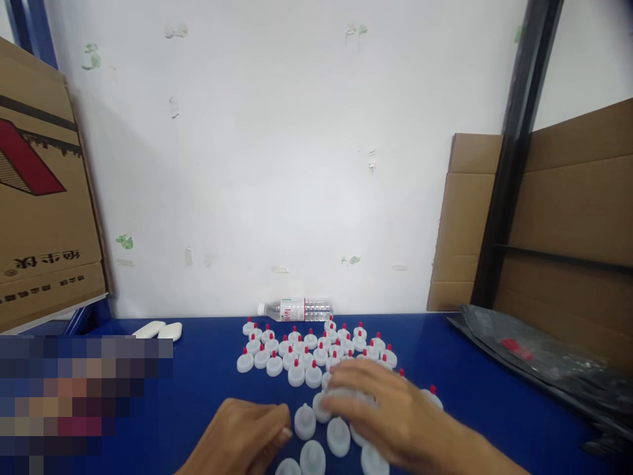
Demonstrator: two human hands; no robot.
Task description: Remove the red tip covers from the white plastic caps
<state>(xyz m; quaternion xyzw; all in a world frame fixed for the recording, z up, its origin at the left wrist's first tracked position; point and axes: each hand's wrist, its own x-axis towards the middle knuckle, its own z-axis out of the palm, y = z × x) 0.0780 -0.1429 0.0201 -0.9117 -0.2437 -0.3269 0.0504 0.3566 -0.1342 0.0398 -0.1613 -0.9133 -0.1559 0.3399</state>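
My left hand [242,432] is closed at the near edge, its fingers curled under. What it holds, if anything, is hidden. Just right of it stands a white nozzle cap [305,422] without a red tip. Several more plain caps, such as the white cap [338,436], lie nearby. My right hand [383,406], somewhat blurred, reaches over the caps with its fingers stretched out and apart, covering some of them. Beyond it are many white caps with red tips, including one red-tipped cap [296,374], standing upright in a loose group.
A clear plastic bottle [301,310] lies along the wall on the blue table [198,369]. Two white objects [170,332] rest at the left back. Cardboard boxes [44,198] flank the left side. A dark plastic bag [534,356] lies at right. The left corner is blurred out.
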